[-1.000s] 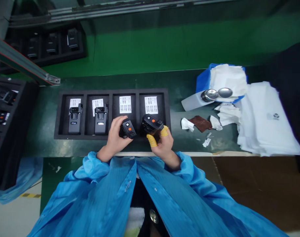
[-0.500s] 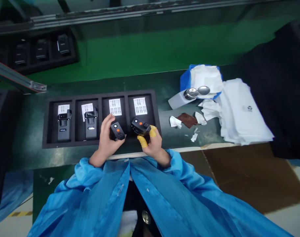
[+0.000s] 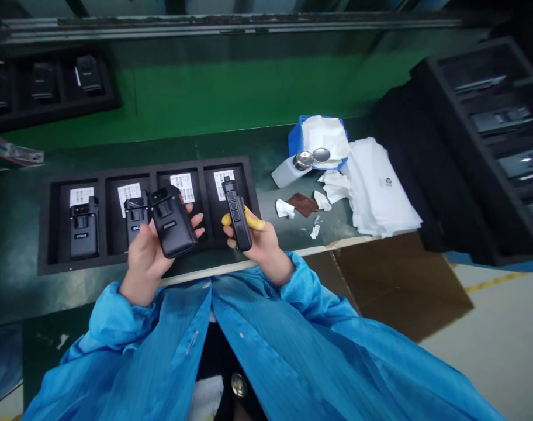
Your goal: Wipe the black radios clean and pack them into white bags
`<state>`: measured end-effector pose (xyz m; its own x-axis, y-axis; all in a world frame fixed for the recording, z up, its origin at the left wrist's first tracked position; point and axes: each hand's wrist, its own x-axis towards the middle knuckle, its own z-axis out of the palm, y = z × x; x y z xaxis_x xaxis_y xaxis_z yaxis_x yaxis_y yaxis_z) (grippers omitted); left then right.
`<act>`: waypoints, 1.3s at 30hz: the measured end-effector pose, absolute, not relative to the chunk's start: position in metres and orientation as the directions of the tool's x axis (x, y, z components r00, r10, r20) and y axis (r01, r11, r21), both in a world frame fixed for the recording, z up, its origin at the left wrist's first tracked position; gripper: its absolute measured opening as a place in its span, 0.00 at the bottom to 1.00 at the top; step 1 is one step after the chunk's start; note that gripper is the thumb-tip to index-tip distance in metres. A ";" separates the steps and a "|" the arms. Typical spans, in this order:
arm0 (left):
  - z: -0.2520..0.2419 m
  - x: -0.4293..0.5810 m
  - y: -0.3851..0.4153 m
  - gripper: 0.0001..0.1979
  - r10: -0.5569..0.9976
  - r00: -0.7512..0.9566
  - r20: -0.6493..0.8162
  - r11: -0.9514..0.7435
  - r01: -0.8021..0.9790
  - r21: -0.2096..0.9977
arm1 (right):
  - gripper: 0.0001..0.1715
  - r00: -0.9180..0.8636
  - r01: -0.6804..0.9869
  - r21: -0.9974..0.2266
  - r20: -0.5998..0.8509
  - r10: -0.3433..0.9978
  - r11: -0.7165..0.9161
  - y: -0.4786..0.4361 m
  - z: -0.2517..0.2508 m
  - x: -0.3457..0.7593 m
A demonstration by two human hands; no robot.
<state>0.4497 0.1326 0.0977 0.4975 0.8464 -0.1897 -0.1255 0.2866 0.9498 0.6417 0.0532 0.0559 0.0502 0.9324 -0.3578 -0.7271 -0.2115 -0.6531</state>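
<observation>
Head view: fingers of the left hand (image 3: 144,260) wrap one black handheld radio (image 3: 174,228); the right hand's (image 3: 265,241) (two in yellow finger cots (image 3: 254,221)) pinch a second radio (image 3: 237,215), edge-on. Beyond them lies a compartmented tray (image 3: 101,207). Side grips should best steady both.

Factory workstation, by the look: slotted tray (image 3: 101,222) is sitting on green bench (image 3: 117,151); matching black devices (image 3: 85,234) and barcode labels (image 3: 128,192) are lying in it; blue smock (image 3: 161,351) is being worn.

Matt plas. handsets (image 3: 177,235); glossy met. lid (image 3: 321,155)
</observation>
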 end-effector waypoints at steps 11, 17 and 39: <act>0.098 0.440 0.128 0.55 0.773 0.634 0.017 -0.071 0.060 0.996 | 0.21 0.093 -0.492 -0.847 -0.282 0.955 -0.202 0.055 0.052 0.639; 0.094 0.442 0.128 0.60 0.770 0.637 -0.020 -0.032 0.070 0.997 | 0.22 0.098 -0.563 -0.804 -0.296 0.950 -0.192 0.053 0.041 0.641; 0.068 0.497 0.221 0.13 0.919 0.245 0.309 -0.394 0.576 0.716 | 0.31 0.533 0.614 -0.789 0.439 0.723 0.026 0.154 -0.006 0.663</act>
